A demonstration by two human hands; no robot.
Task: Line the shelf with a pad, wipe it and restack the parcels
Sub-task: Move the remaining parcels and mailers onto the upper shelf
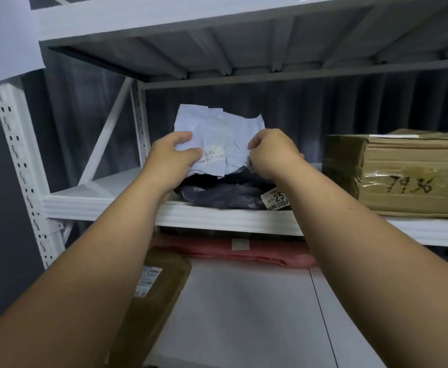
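Note:
A pale blue-white plastic parcel (217, 134) with a small label stands tilted up over a dark blue-black parcel (225, 195) on the white shelf (217, 216). My left hand (172, 158) grips the pale parcel's left edge, thumb on its front. My right hand (273, 152) pinches its right edge. The dark parcel lies flat at the shelf's front, with a yellow-white sticker at its right end. The pale parcel's lower part is hidden behind my hands.
A taped cardboard box (403, 176) with handwritten numbers sits on the same shelf at the right. On the lower shelf (244, 314) lie a pink parcel (244, 253) and a brown paper parcel (153, 293). A white upright post (21, 166) stands left.

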